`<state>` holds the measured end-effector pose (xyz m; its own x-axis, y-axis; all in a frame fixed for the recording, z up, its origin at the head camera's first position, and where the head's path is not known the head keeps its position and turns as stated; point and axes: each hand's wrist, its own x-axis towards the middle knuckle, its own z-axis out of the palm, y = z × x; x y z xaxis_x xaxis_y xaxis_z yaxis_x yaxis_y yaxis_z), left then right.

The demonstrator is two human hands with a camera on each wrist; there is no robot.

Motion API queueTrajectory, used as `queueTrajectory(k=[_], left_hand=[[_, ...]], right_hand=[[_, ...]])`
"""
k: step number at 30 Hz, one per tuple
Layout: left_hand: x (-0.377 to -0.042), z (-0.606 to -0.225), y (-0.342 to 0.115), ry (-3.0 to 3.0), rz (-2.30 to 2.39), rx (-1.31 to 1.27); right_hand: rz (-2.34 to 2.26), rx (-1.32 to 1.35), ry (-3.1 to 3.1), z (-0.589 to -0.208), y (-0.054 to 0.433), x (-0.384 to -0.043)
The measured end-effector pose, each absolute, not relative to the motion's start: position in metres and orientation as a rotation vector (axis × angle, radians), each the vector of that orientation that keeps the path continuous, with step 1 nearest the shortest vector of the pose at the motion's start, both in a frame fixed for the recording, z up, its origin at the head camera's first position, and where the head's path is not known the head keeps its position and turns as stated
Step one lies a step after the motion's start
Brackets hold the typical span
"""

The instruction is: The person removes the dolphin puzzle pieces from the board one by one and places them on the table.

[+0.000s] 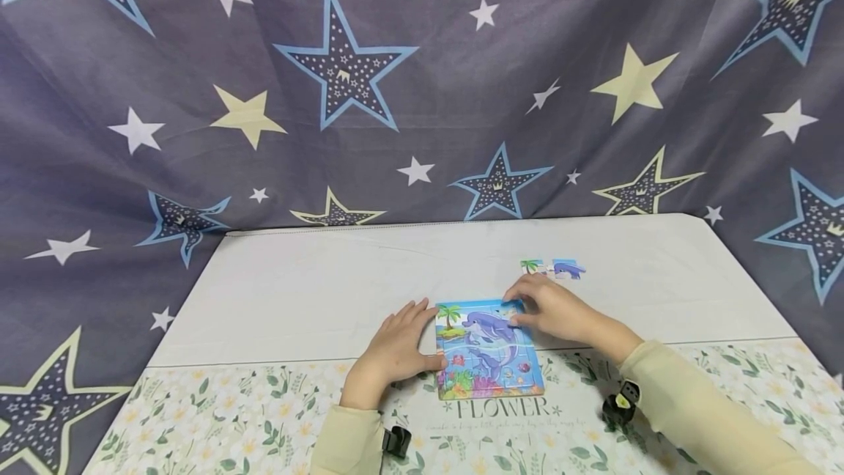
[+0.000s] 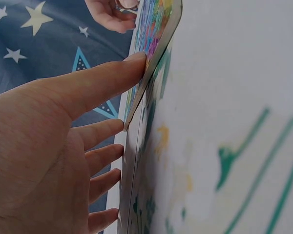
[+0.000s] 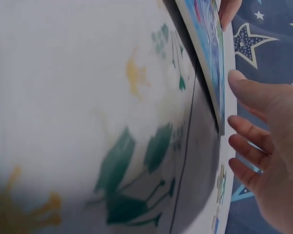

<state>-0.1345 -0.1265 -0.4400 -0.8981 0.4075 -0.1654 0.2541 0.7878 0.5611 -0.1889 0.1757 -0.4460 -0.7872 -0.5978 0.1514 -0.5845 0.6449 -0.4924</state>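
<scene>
A square jigsaw puzzle (image 1: 488, 350) with a dolphin and sea picture lies flat on the table in its tray. My left hand (image 1: 398, 347) is beside its left edge, fingers extended; in the left wrist view the thumb (image 2: 112, 78) rests on the tray's edge. At the upper right corner, my right hand (image 1: 554, 310) hovers with fingers bent and the thumb apart from the index finger, covering that corner. The right wrist view shows no piece in the visible fingers (image 3: 249, 129). Just behind the right hand lie loose puzzle pieces, one with a dolphin head (image 1: 568, 269) and one with a palm tree (image 1: 530, 266).
The table cloth (image 1: 316, 284) is plain white at the back and floral in front, with printed lettering (image 1: 502, 407) below the puzzle. A dark star-patterned curtain (image 1: 422, 94) hangs behind the table's back edge. Each wrist wears a small black device (image 1: 397, 442).
</scene>
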Motion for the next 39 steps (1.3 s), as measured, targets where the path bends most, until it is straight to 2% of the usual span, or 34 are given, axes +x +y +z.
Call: queueTrajectory(k=[39], left_hand=[[-0.134, -0.439, -0.126, 2.702, 0.792, 0.512]], right_hand=[[-0.733, -0.927, 2.783, -0.447, 0.16, -0.18]])
